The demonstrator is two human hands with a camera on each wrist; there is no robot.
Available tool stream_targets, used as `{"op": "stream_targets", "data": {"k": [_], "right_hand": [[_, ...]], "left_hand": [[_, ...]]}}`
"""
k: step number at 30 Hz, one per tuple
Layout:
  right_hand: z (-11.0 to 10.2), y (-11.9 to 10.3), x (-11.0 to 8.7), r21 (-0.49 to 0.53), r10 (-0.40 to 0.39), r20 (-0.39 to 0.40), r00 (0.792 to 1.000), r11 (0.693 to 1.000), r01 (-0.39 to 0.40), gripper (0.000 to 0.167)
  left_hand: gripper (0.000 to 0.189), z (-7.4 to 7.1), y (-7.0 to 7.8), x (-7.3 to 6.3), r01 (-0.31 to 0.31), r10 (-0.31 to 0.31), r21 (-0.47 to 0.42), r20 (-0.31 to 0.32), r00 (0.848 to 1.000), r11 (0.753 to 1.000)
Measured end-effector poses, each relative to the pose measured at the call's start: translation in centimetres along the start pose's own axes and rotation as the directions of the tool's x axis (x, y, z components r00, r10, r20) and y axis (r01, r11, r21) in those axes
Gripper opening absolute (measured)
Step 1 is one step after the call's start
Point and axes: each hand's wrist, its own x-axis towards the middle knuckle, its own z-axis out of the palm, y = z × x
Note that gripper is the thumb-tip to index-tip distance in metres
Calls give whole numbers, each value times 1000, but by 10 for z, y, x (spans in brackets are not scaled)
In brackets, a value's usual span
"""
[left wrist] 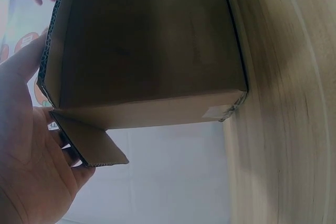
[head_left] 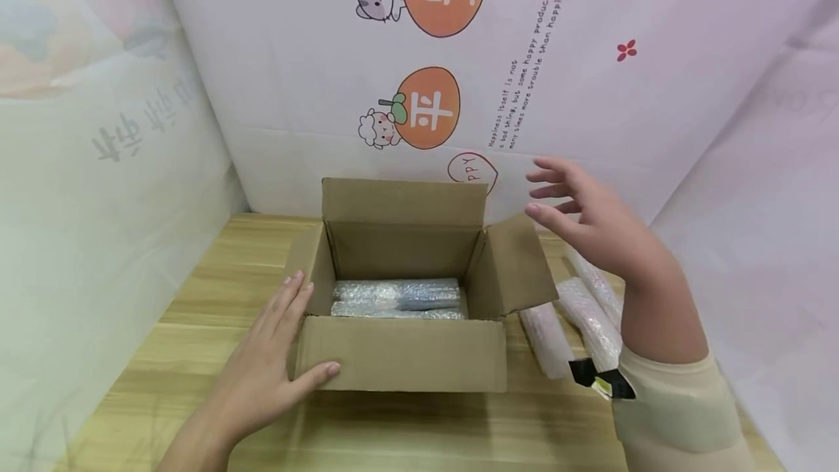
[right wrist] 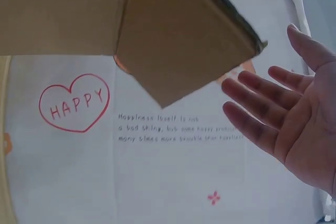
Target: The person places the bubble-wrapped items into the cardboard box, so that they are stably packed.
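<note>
An open cardboard box (head_left: 401, 355) stands on the table, its flaps folded outward. Inside lie bubble-wrapped rolls (head_left: 396, 293), side by side. My left hand (head_left: 265, 359) rests at the box's near left corner, fingers straight along the left flap and thumb on the front flap; the left wrist view shows that hand (left wrist: 31, 145) against the flaps. Above the right flap (head_left: 522, 264) my right hand (head_left: 593, 221) hovers with relaxed, spread fingers and holds nothing. The right wrist view also shows this hand (right wrist: 294, 114) apart from the flap.
Several more bubble-wrapped rolls (head_left: 590, 319) lie on the wooden table (head_left: 197, 326) to the right of the box, partly under the right forearm. A white printed sheet (head_left: 295, 79) hangs behind the box, and pale sheets enclose the left and right sides.
</note>
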Motion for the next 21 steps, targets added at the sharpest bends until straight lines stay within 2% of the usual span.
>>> {"op": "stream_targets", "data": {"k": [3, 6, 14, 21], "right_hand": [[2, 20, -11, 46, -54, -118, 991, 997, 60, 56], [4, 39, -21, 79, -71, -202, 977, 993, 89, 56], [4, 87, -49, 69, 61, -295, 953, 997, -43, 60], [5, 122, -69, 22, 197, -317, 928, 979, -201, 65]], "left_hand": [[106, 1, -1, 0, -1, 1, 3, -3, 1000, 1000], [106, 2, -2, 0, -4, 4, 5, -5, 1000, 1000], [107, 2, -1, 2, -9, 9, 2, 4, 1000, 1000], [106, 0, -1, 2, -9, 9, -12, -3, 1000, 1000]]}}
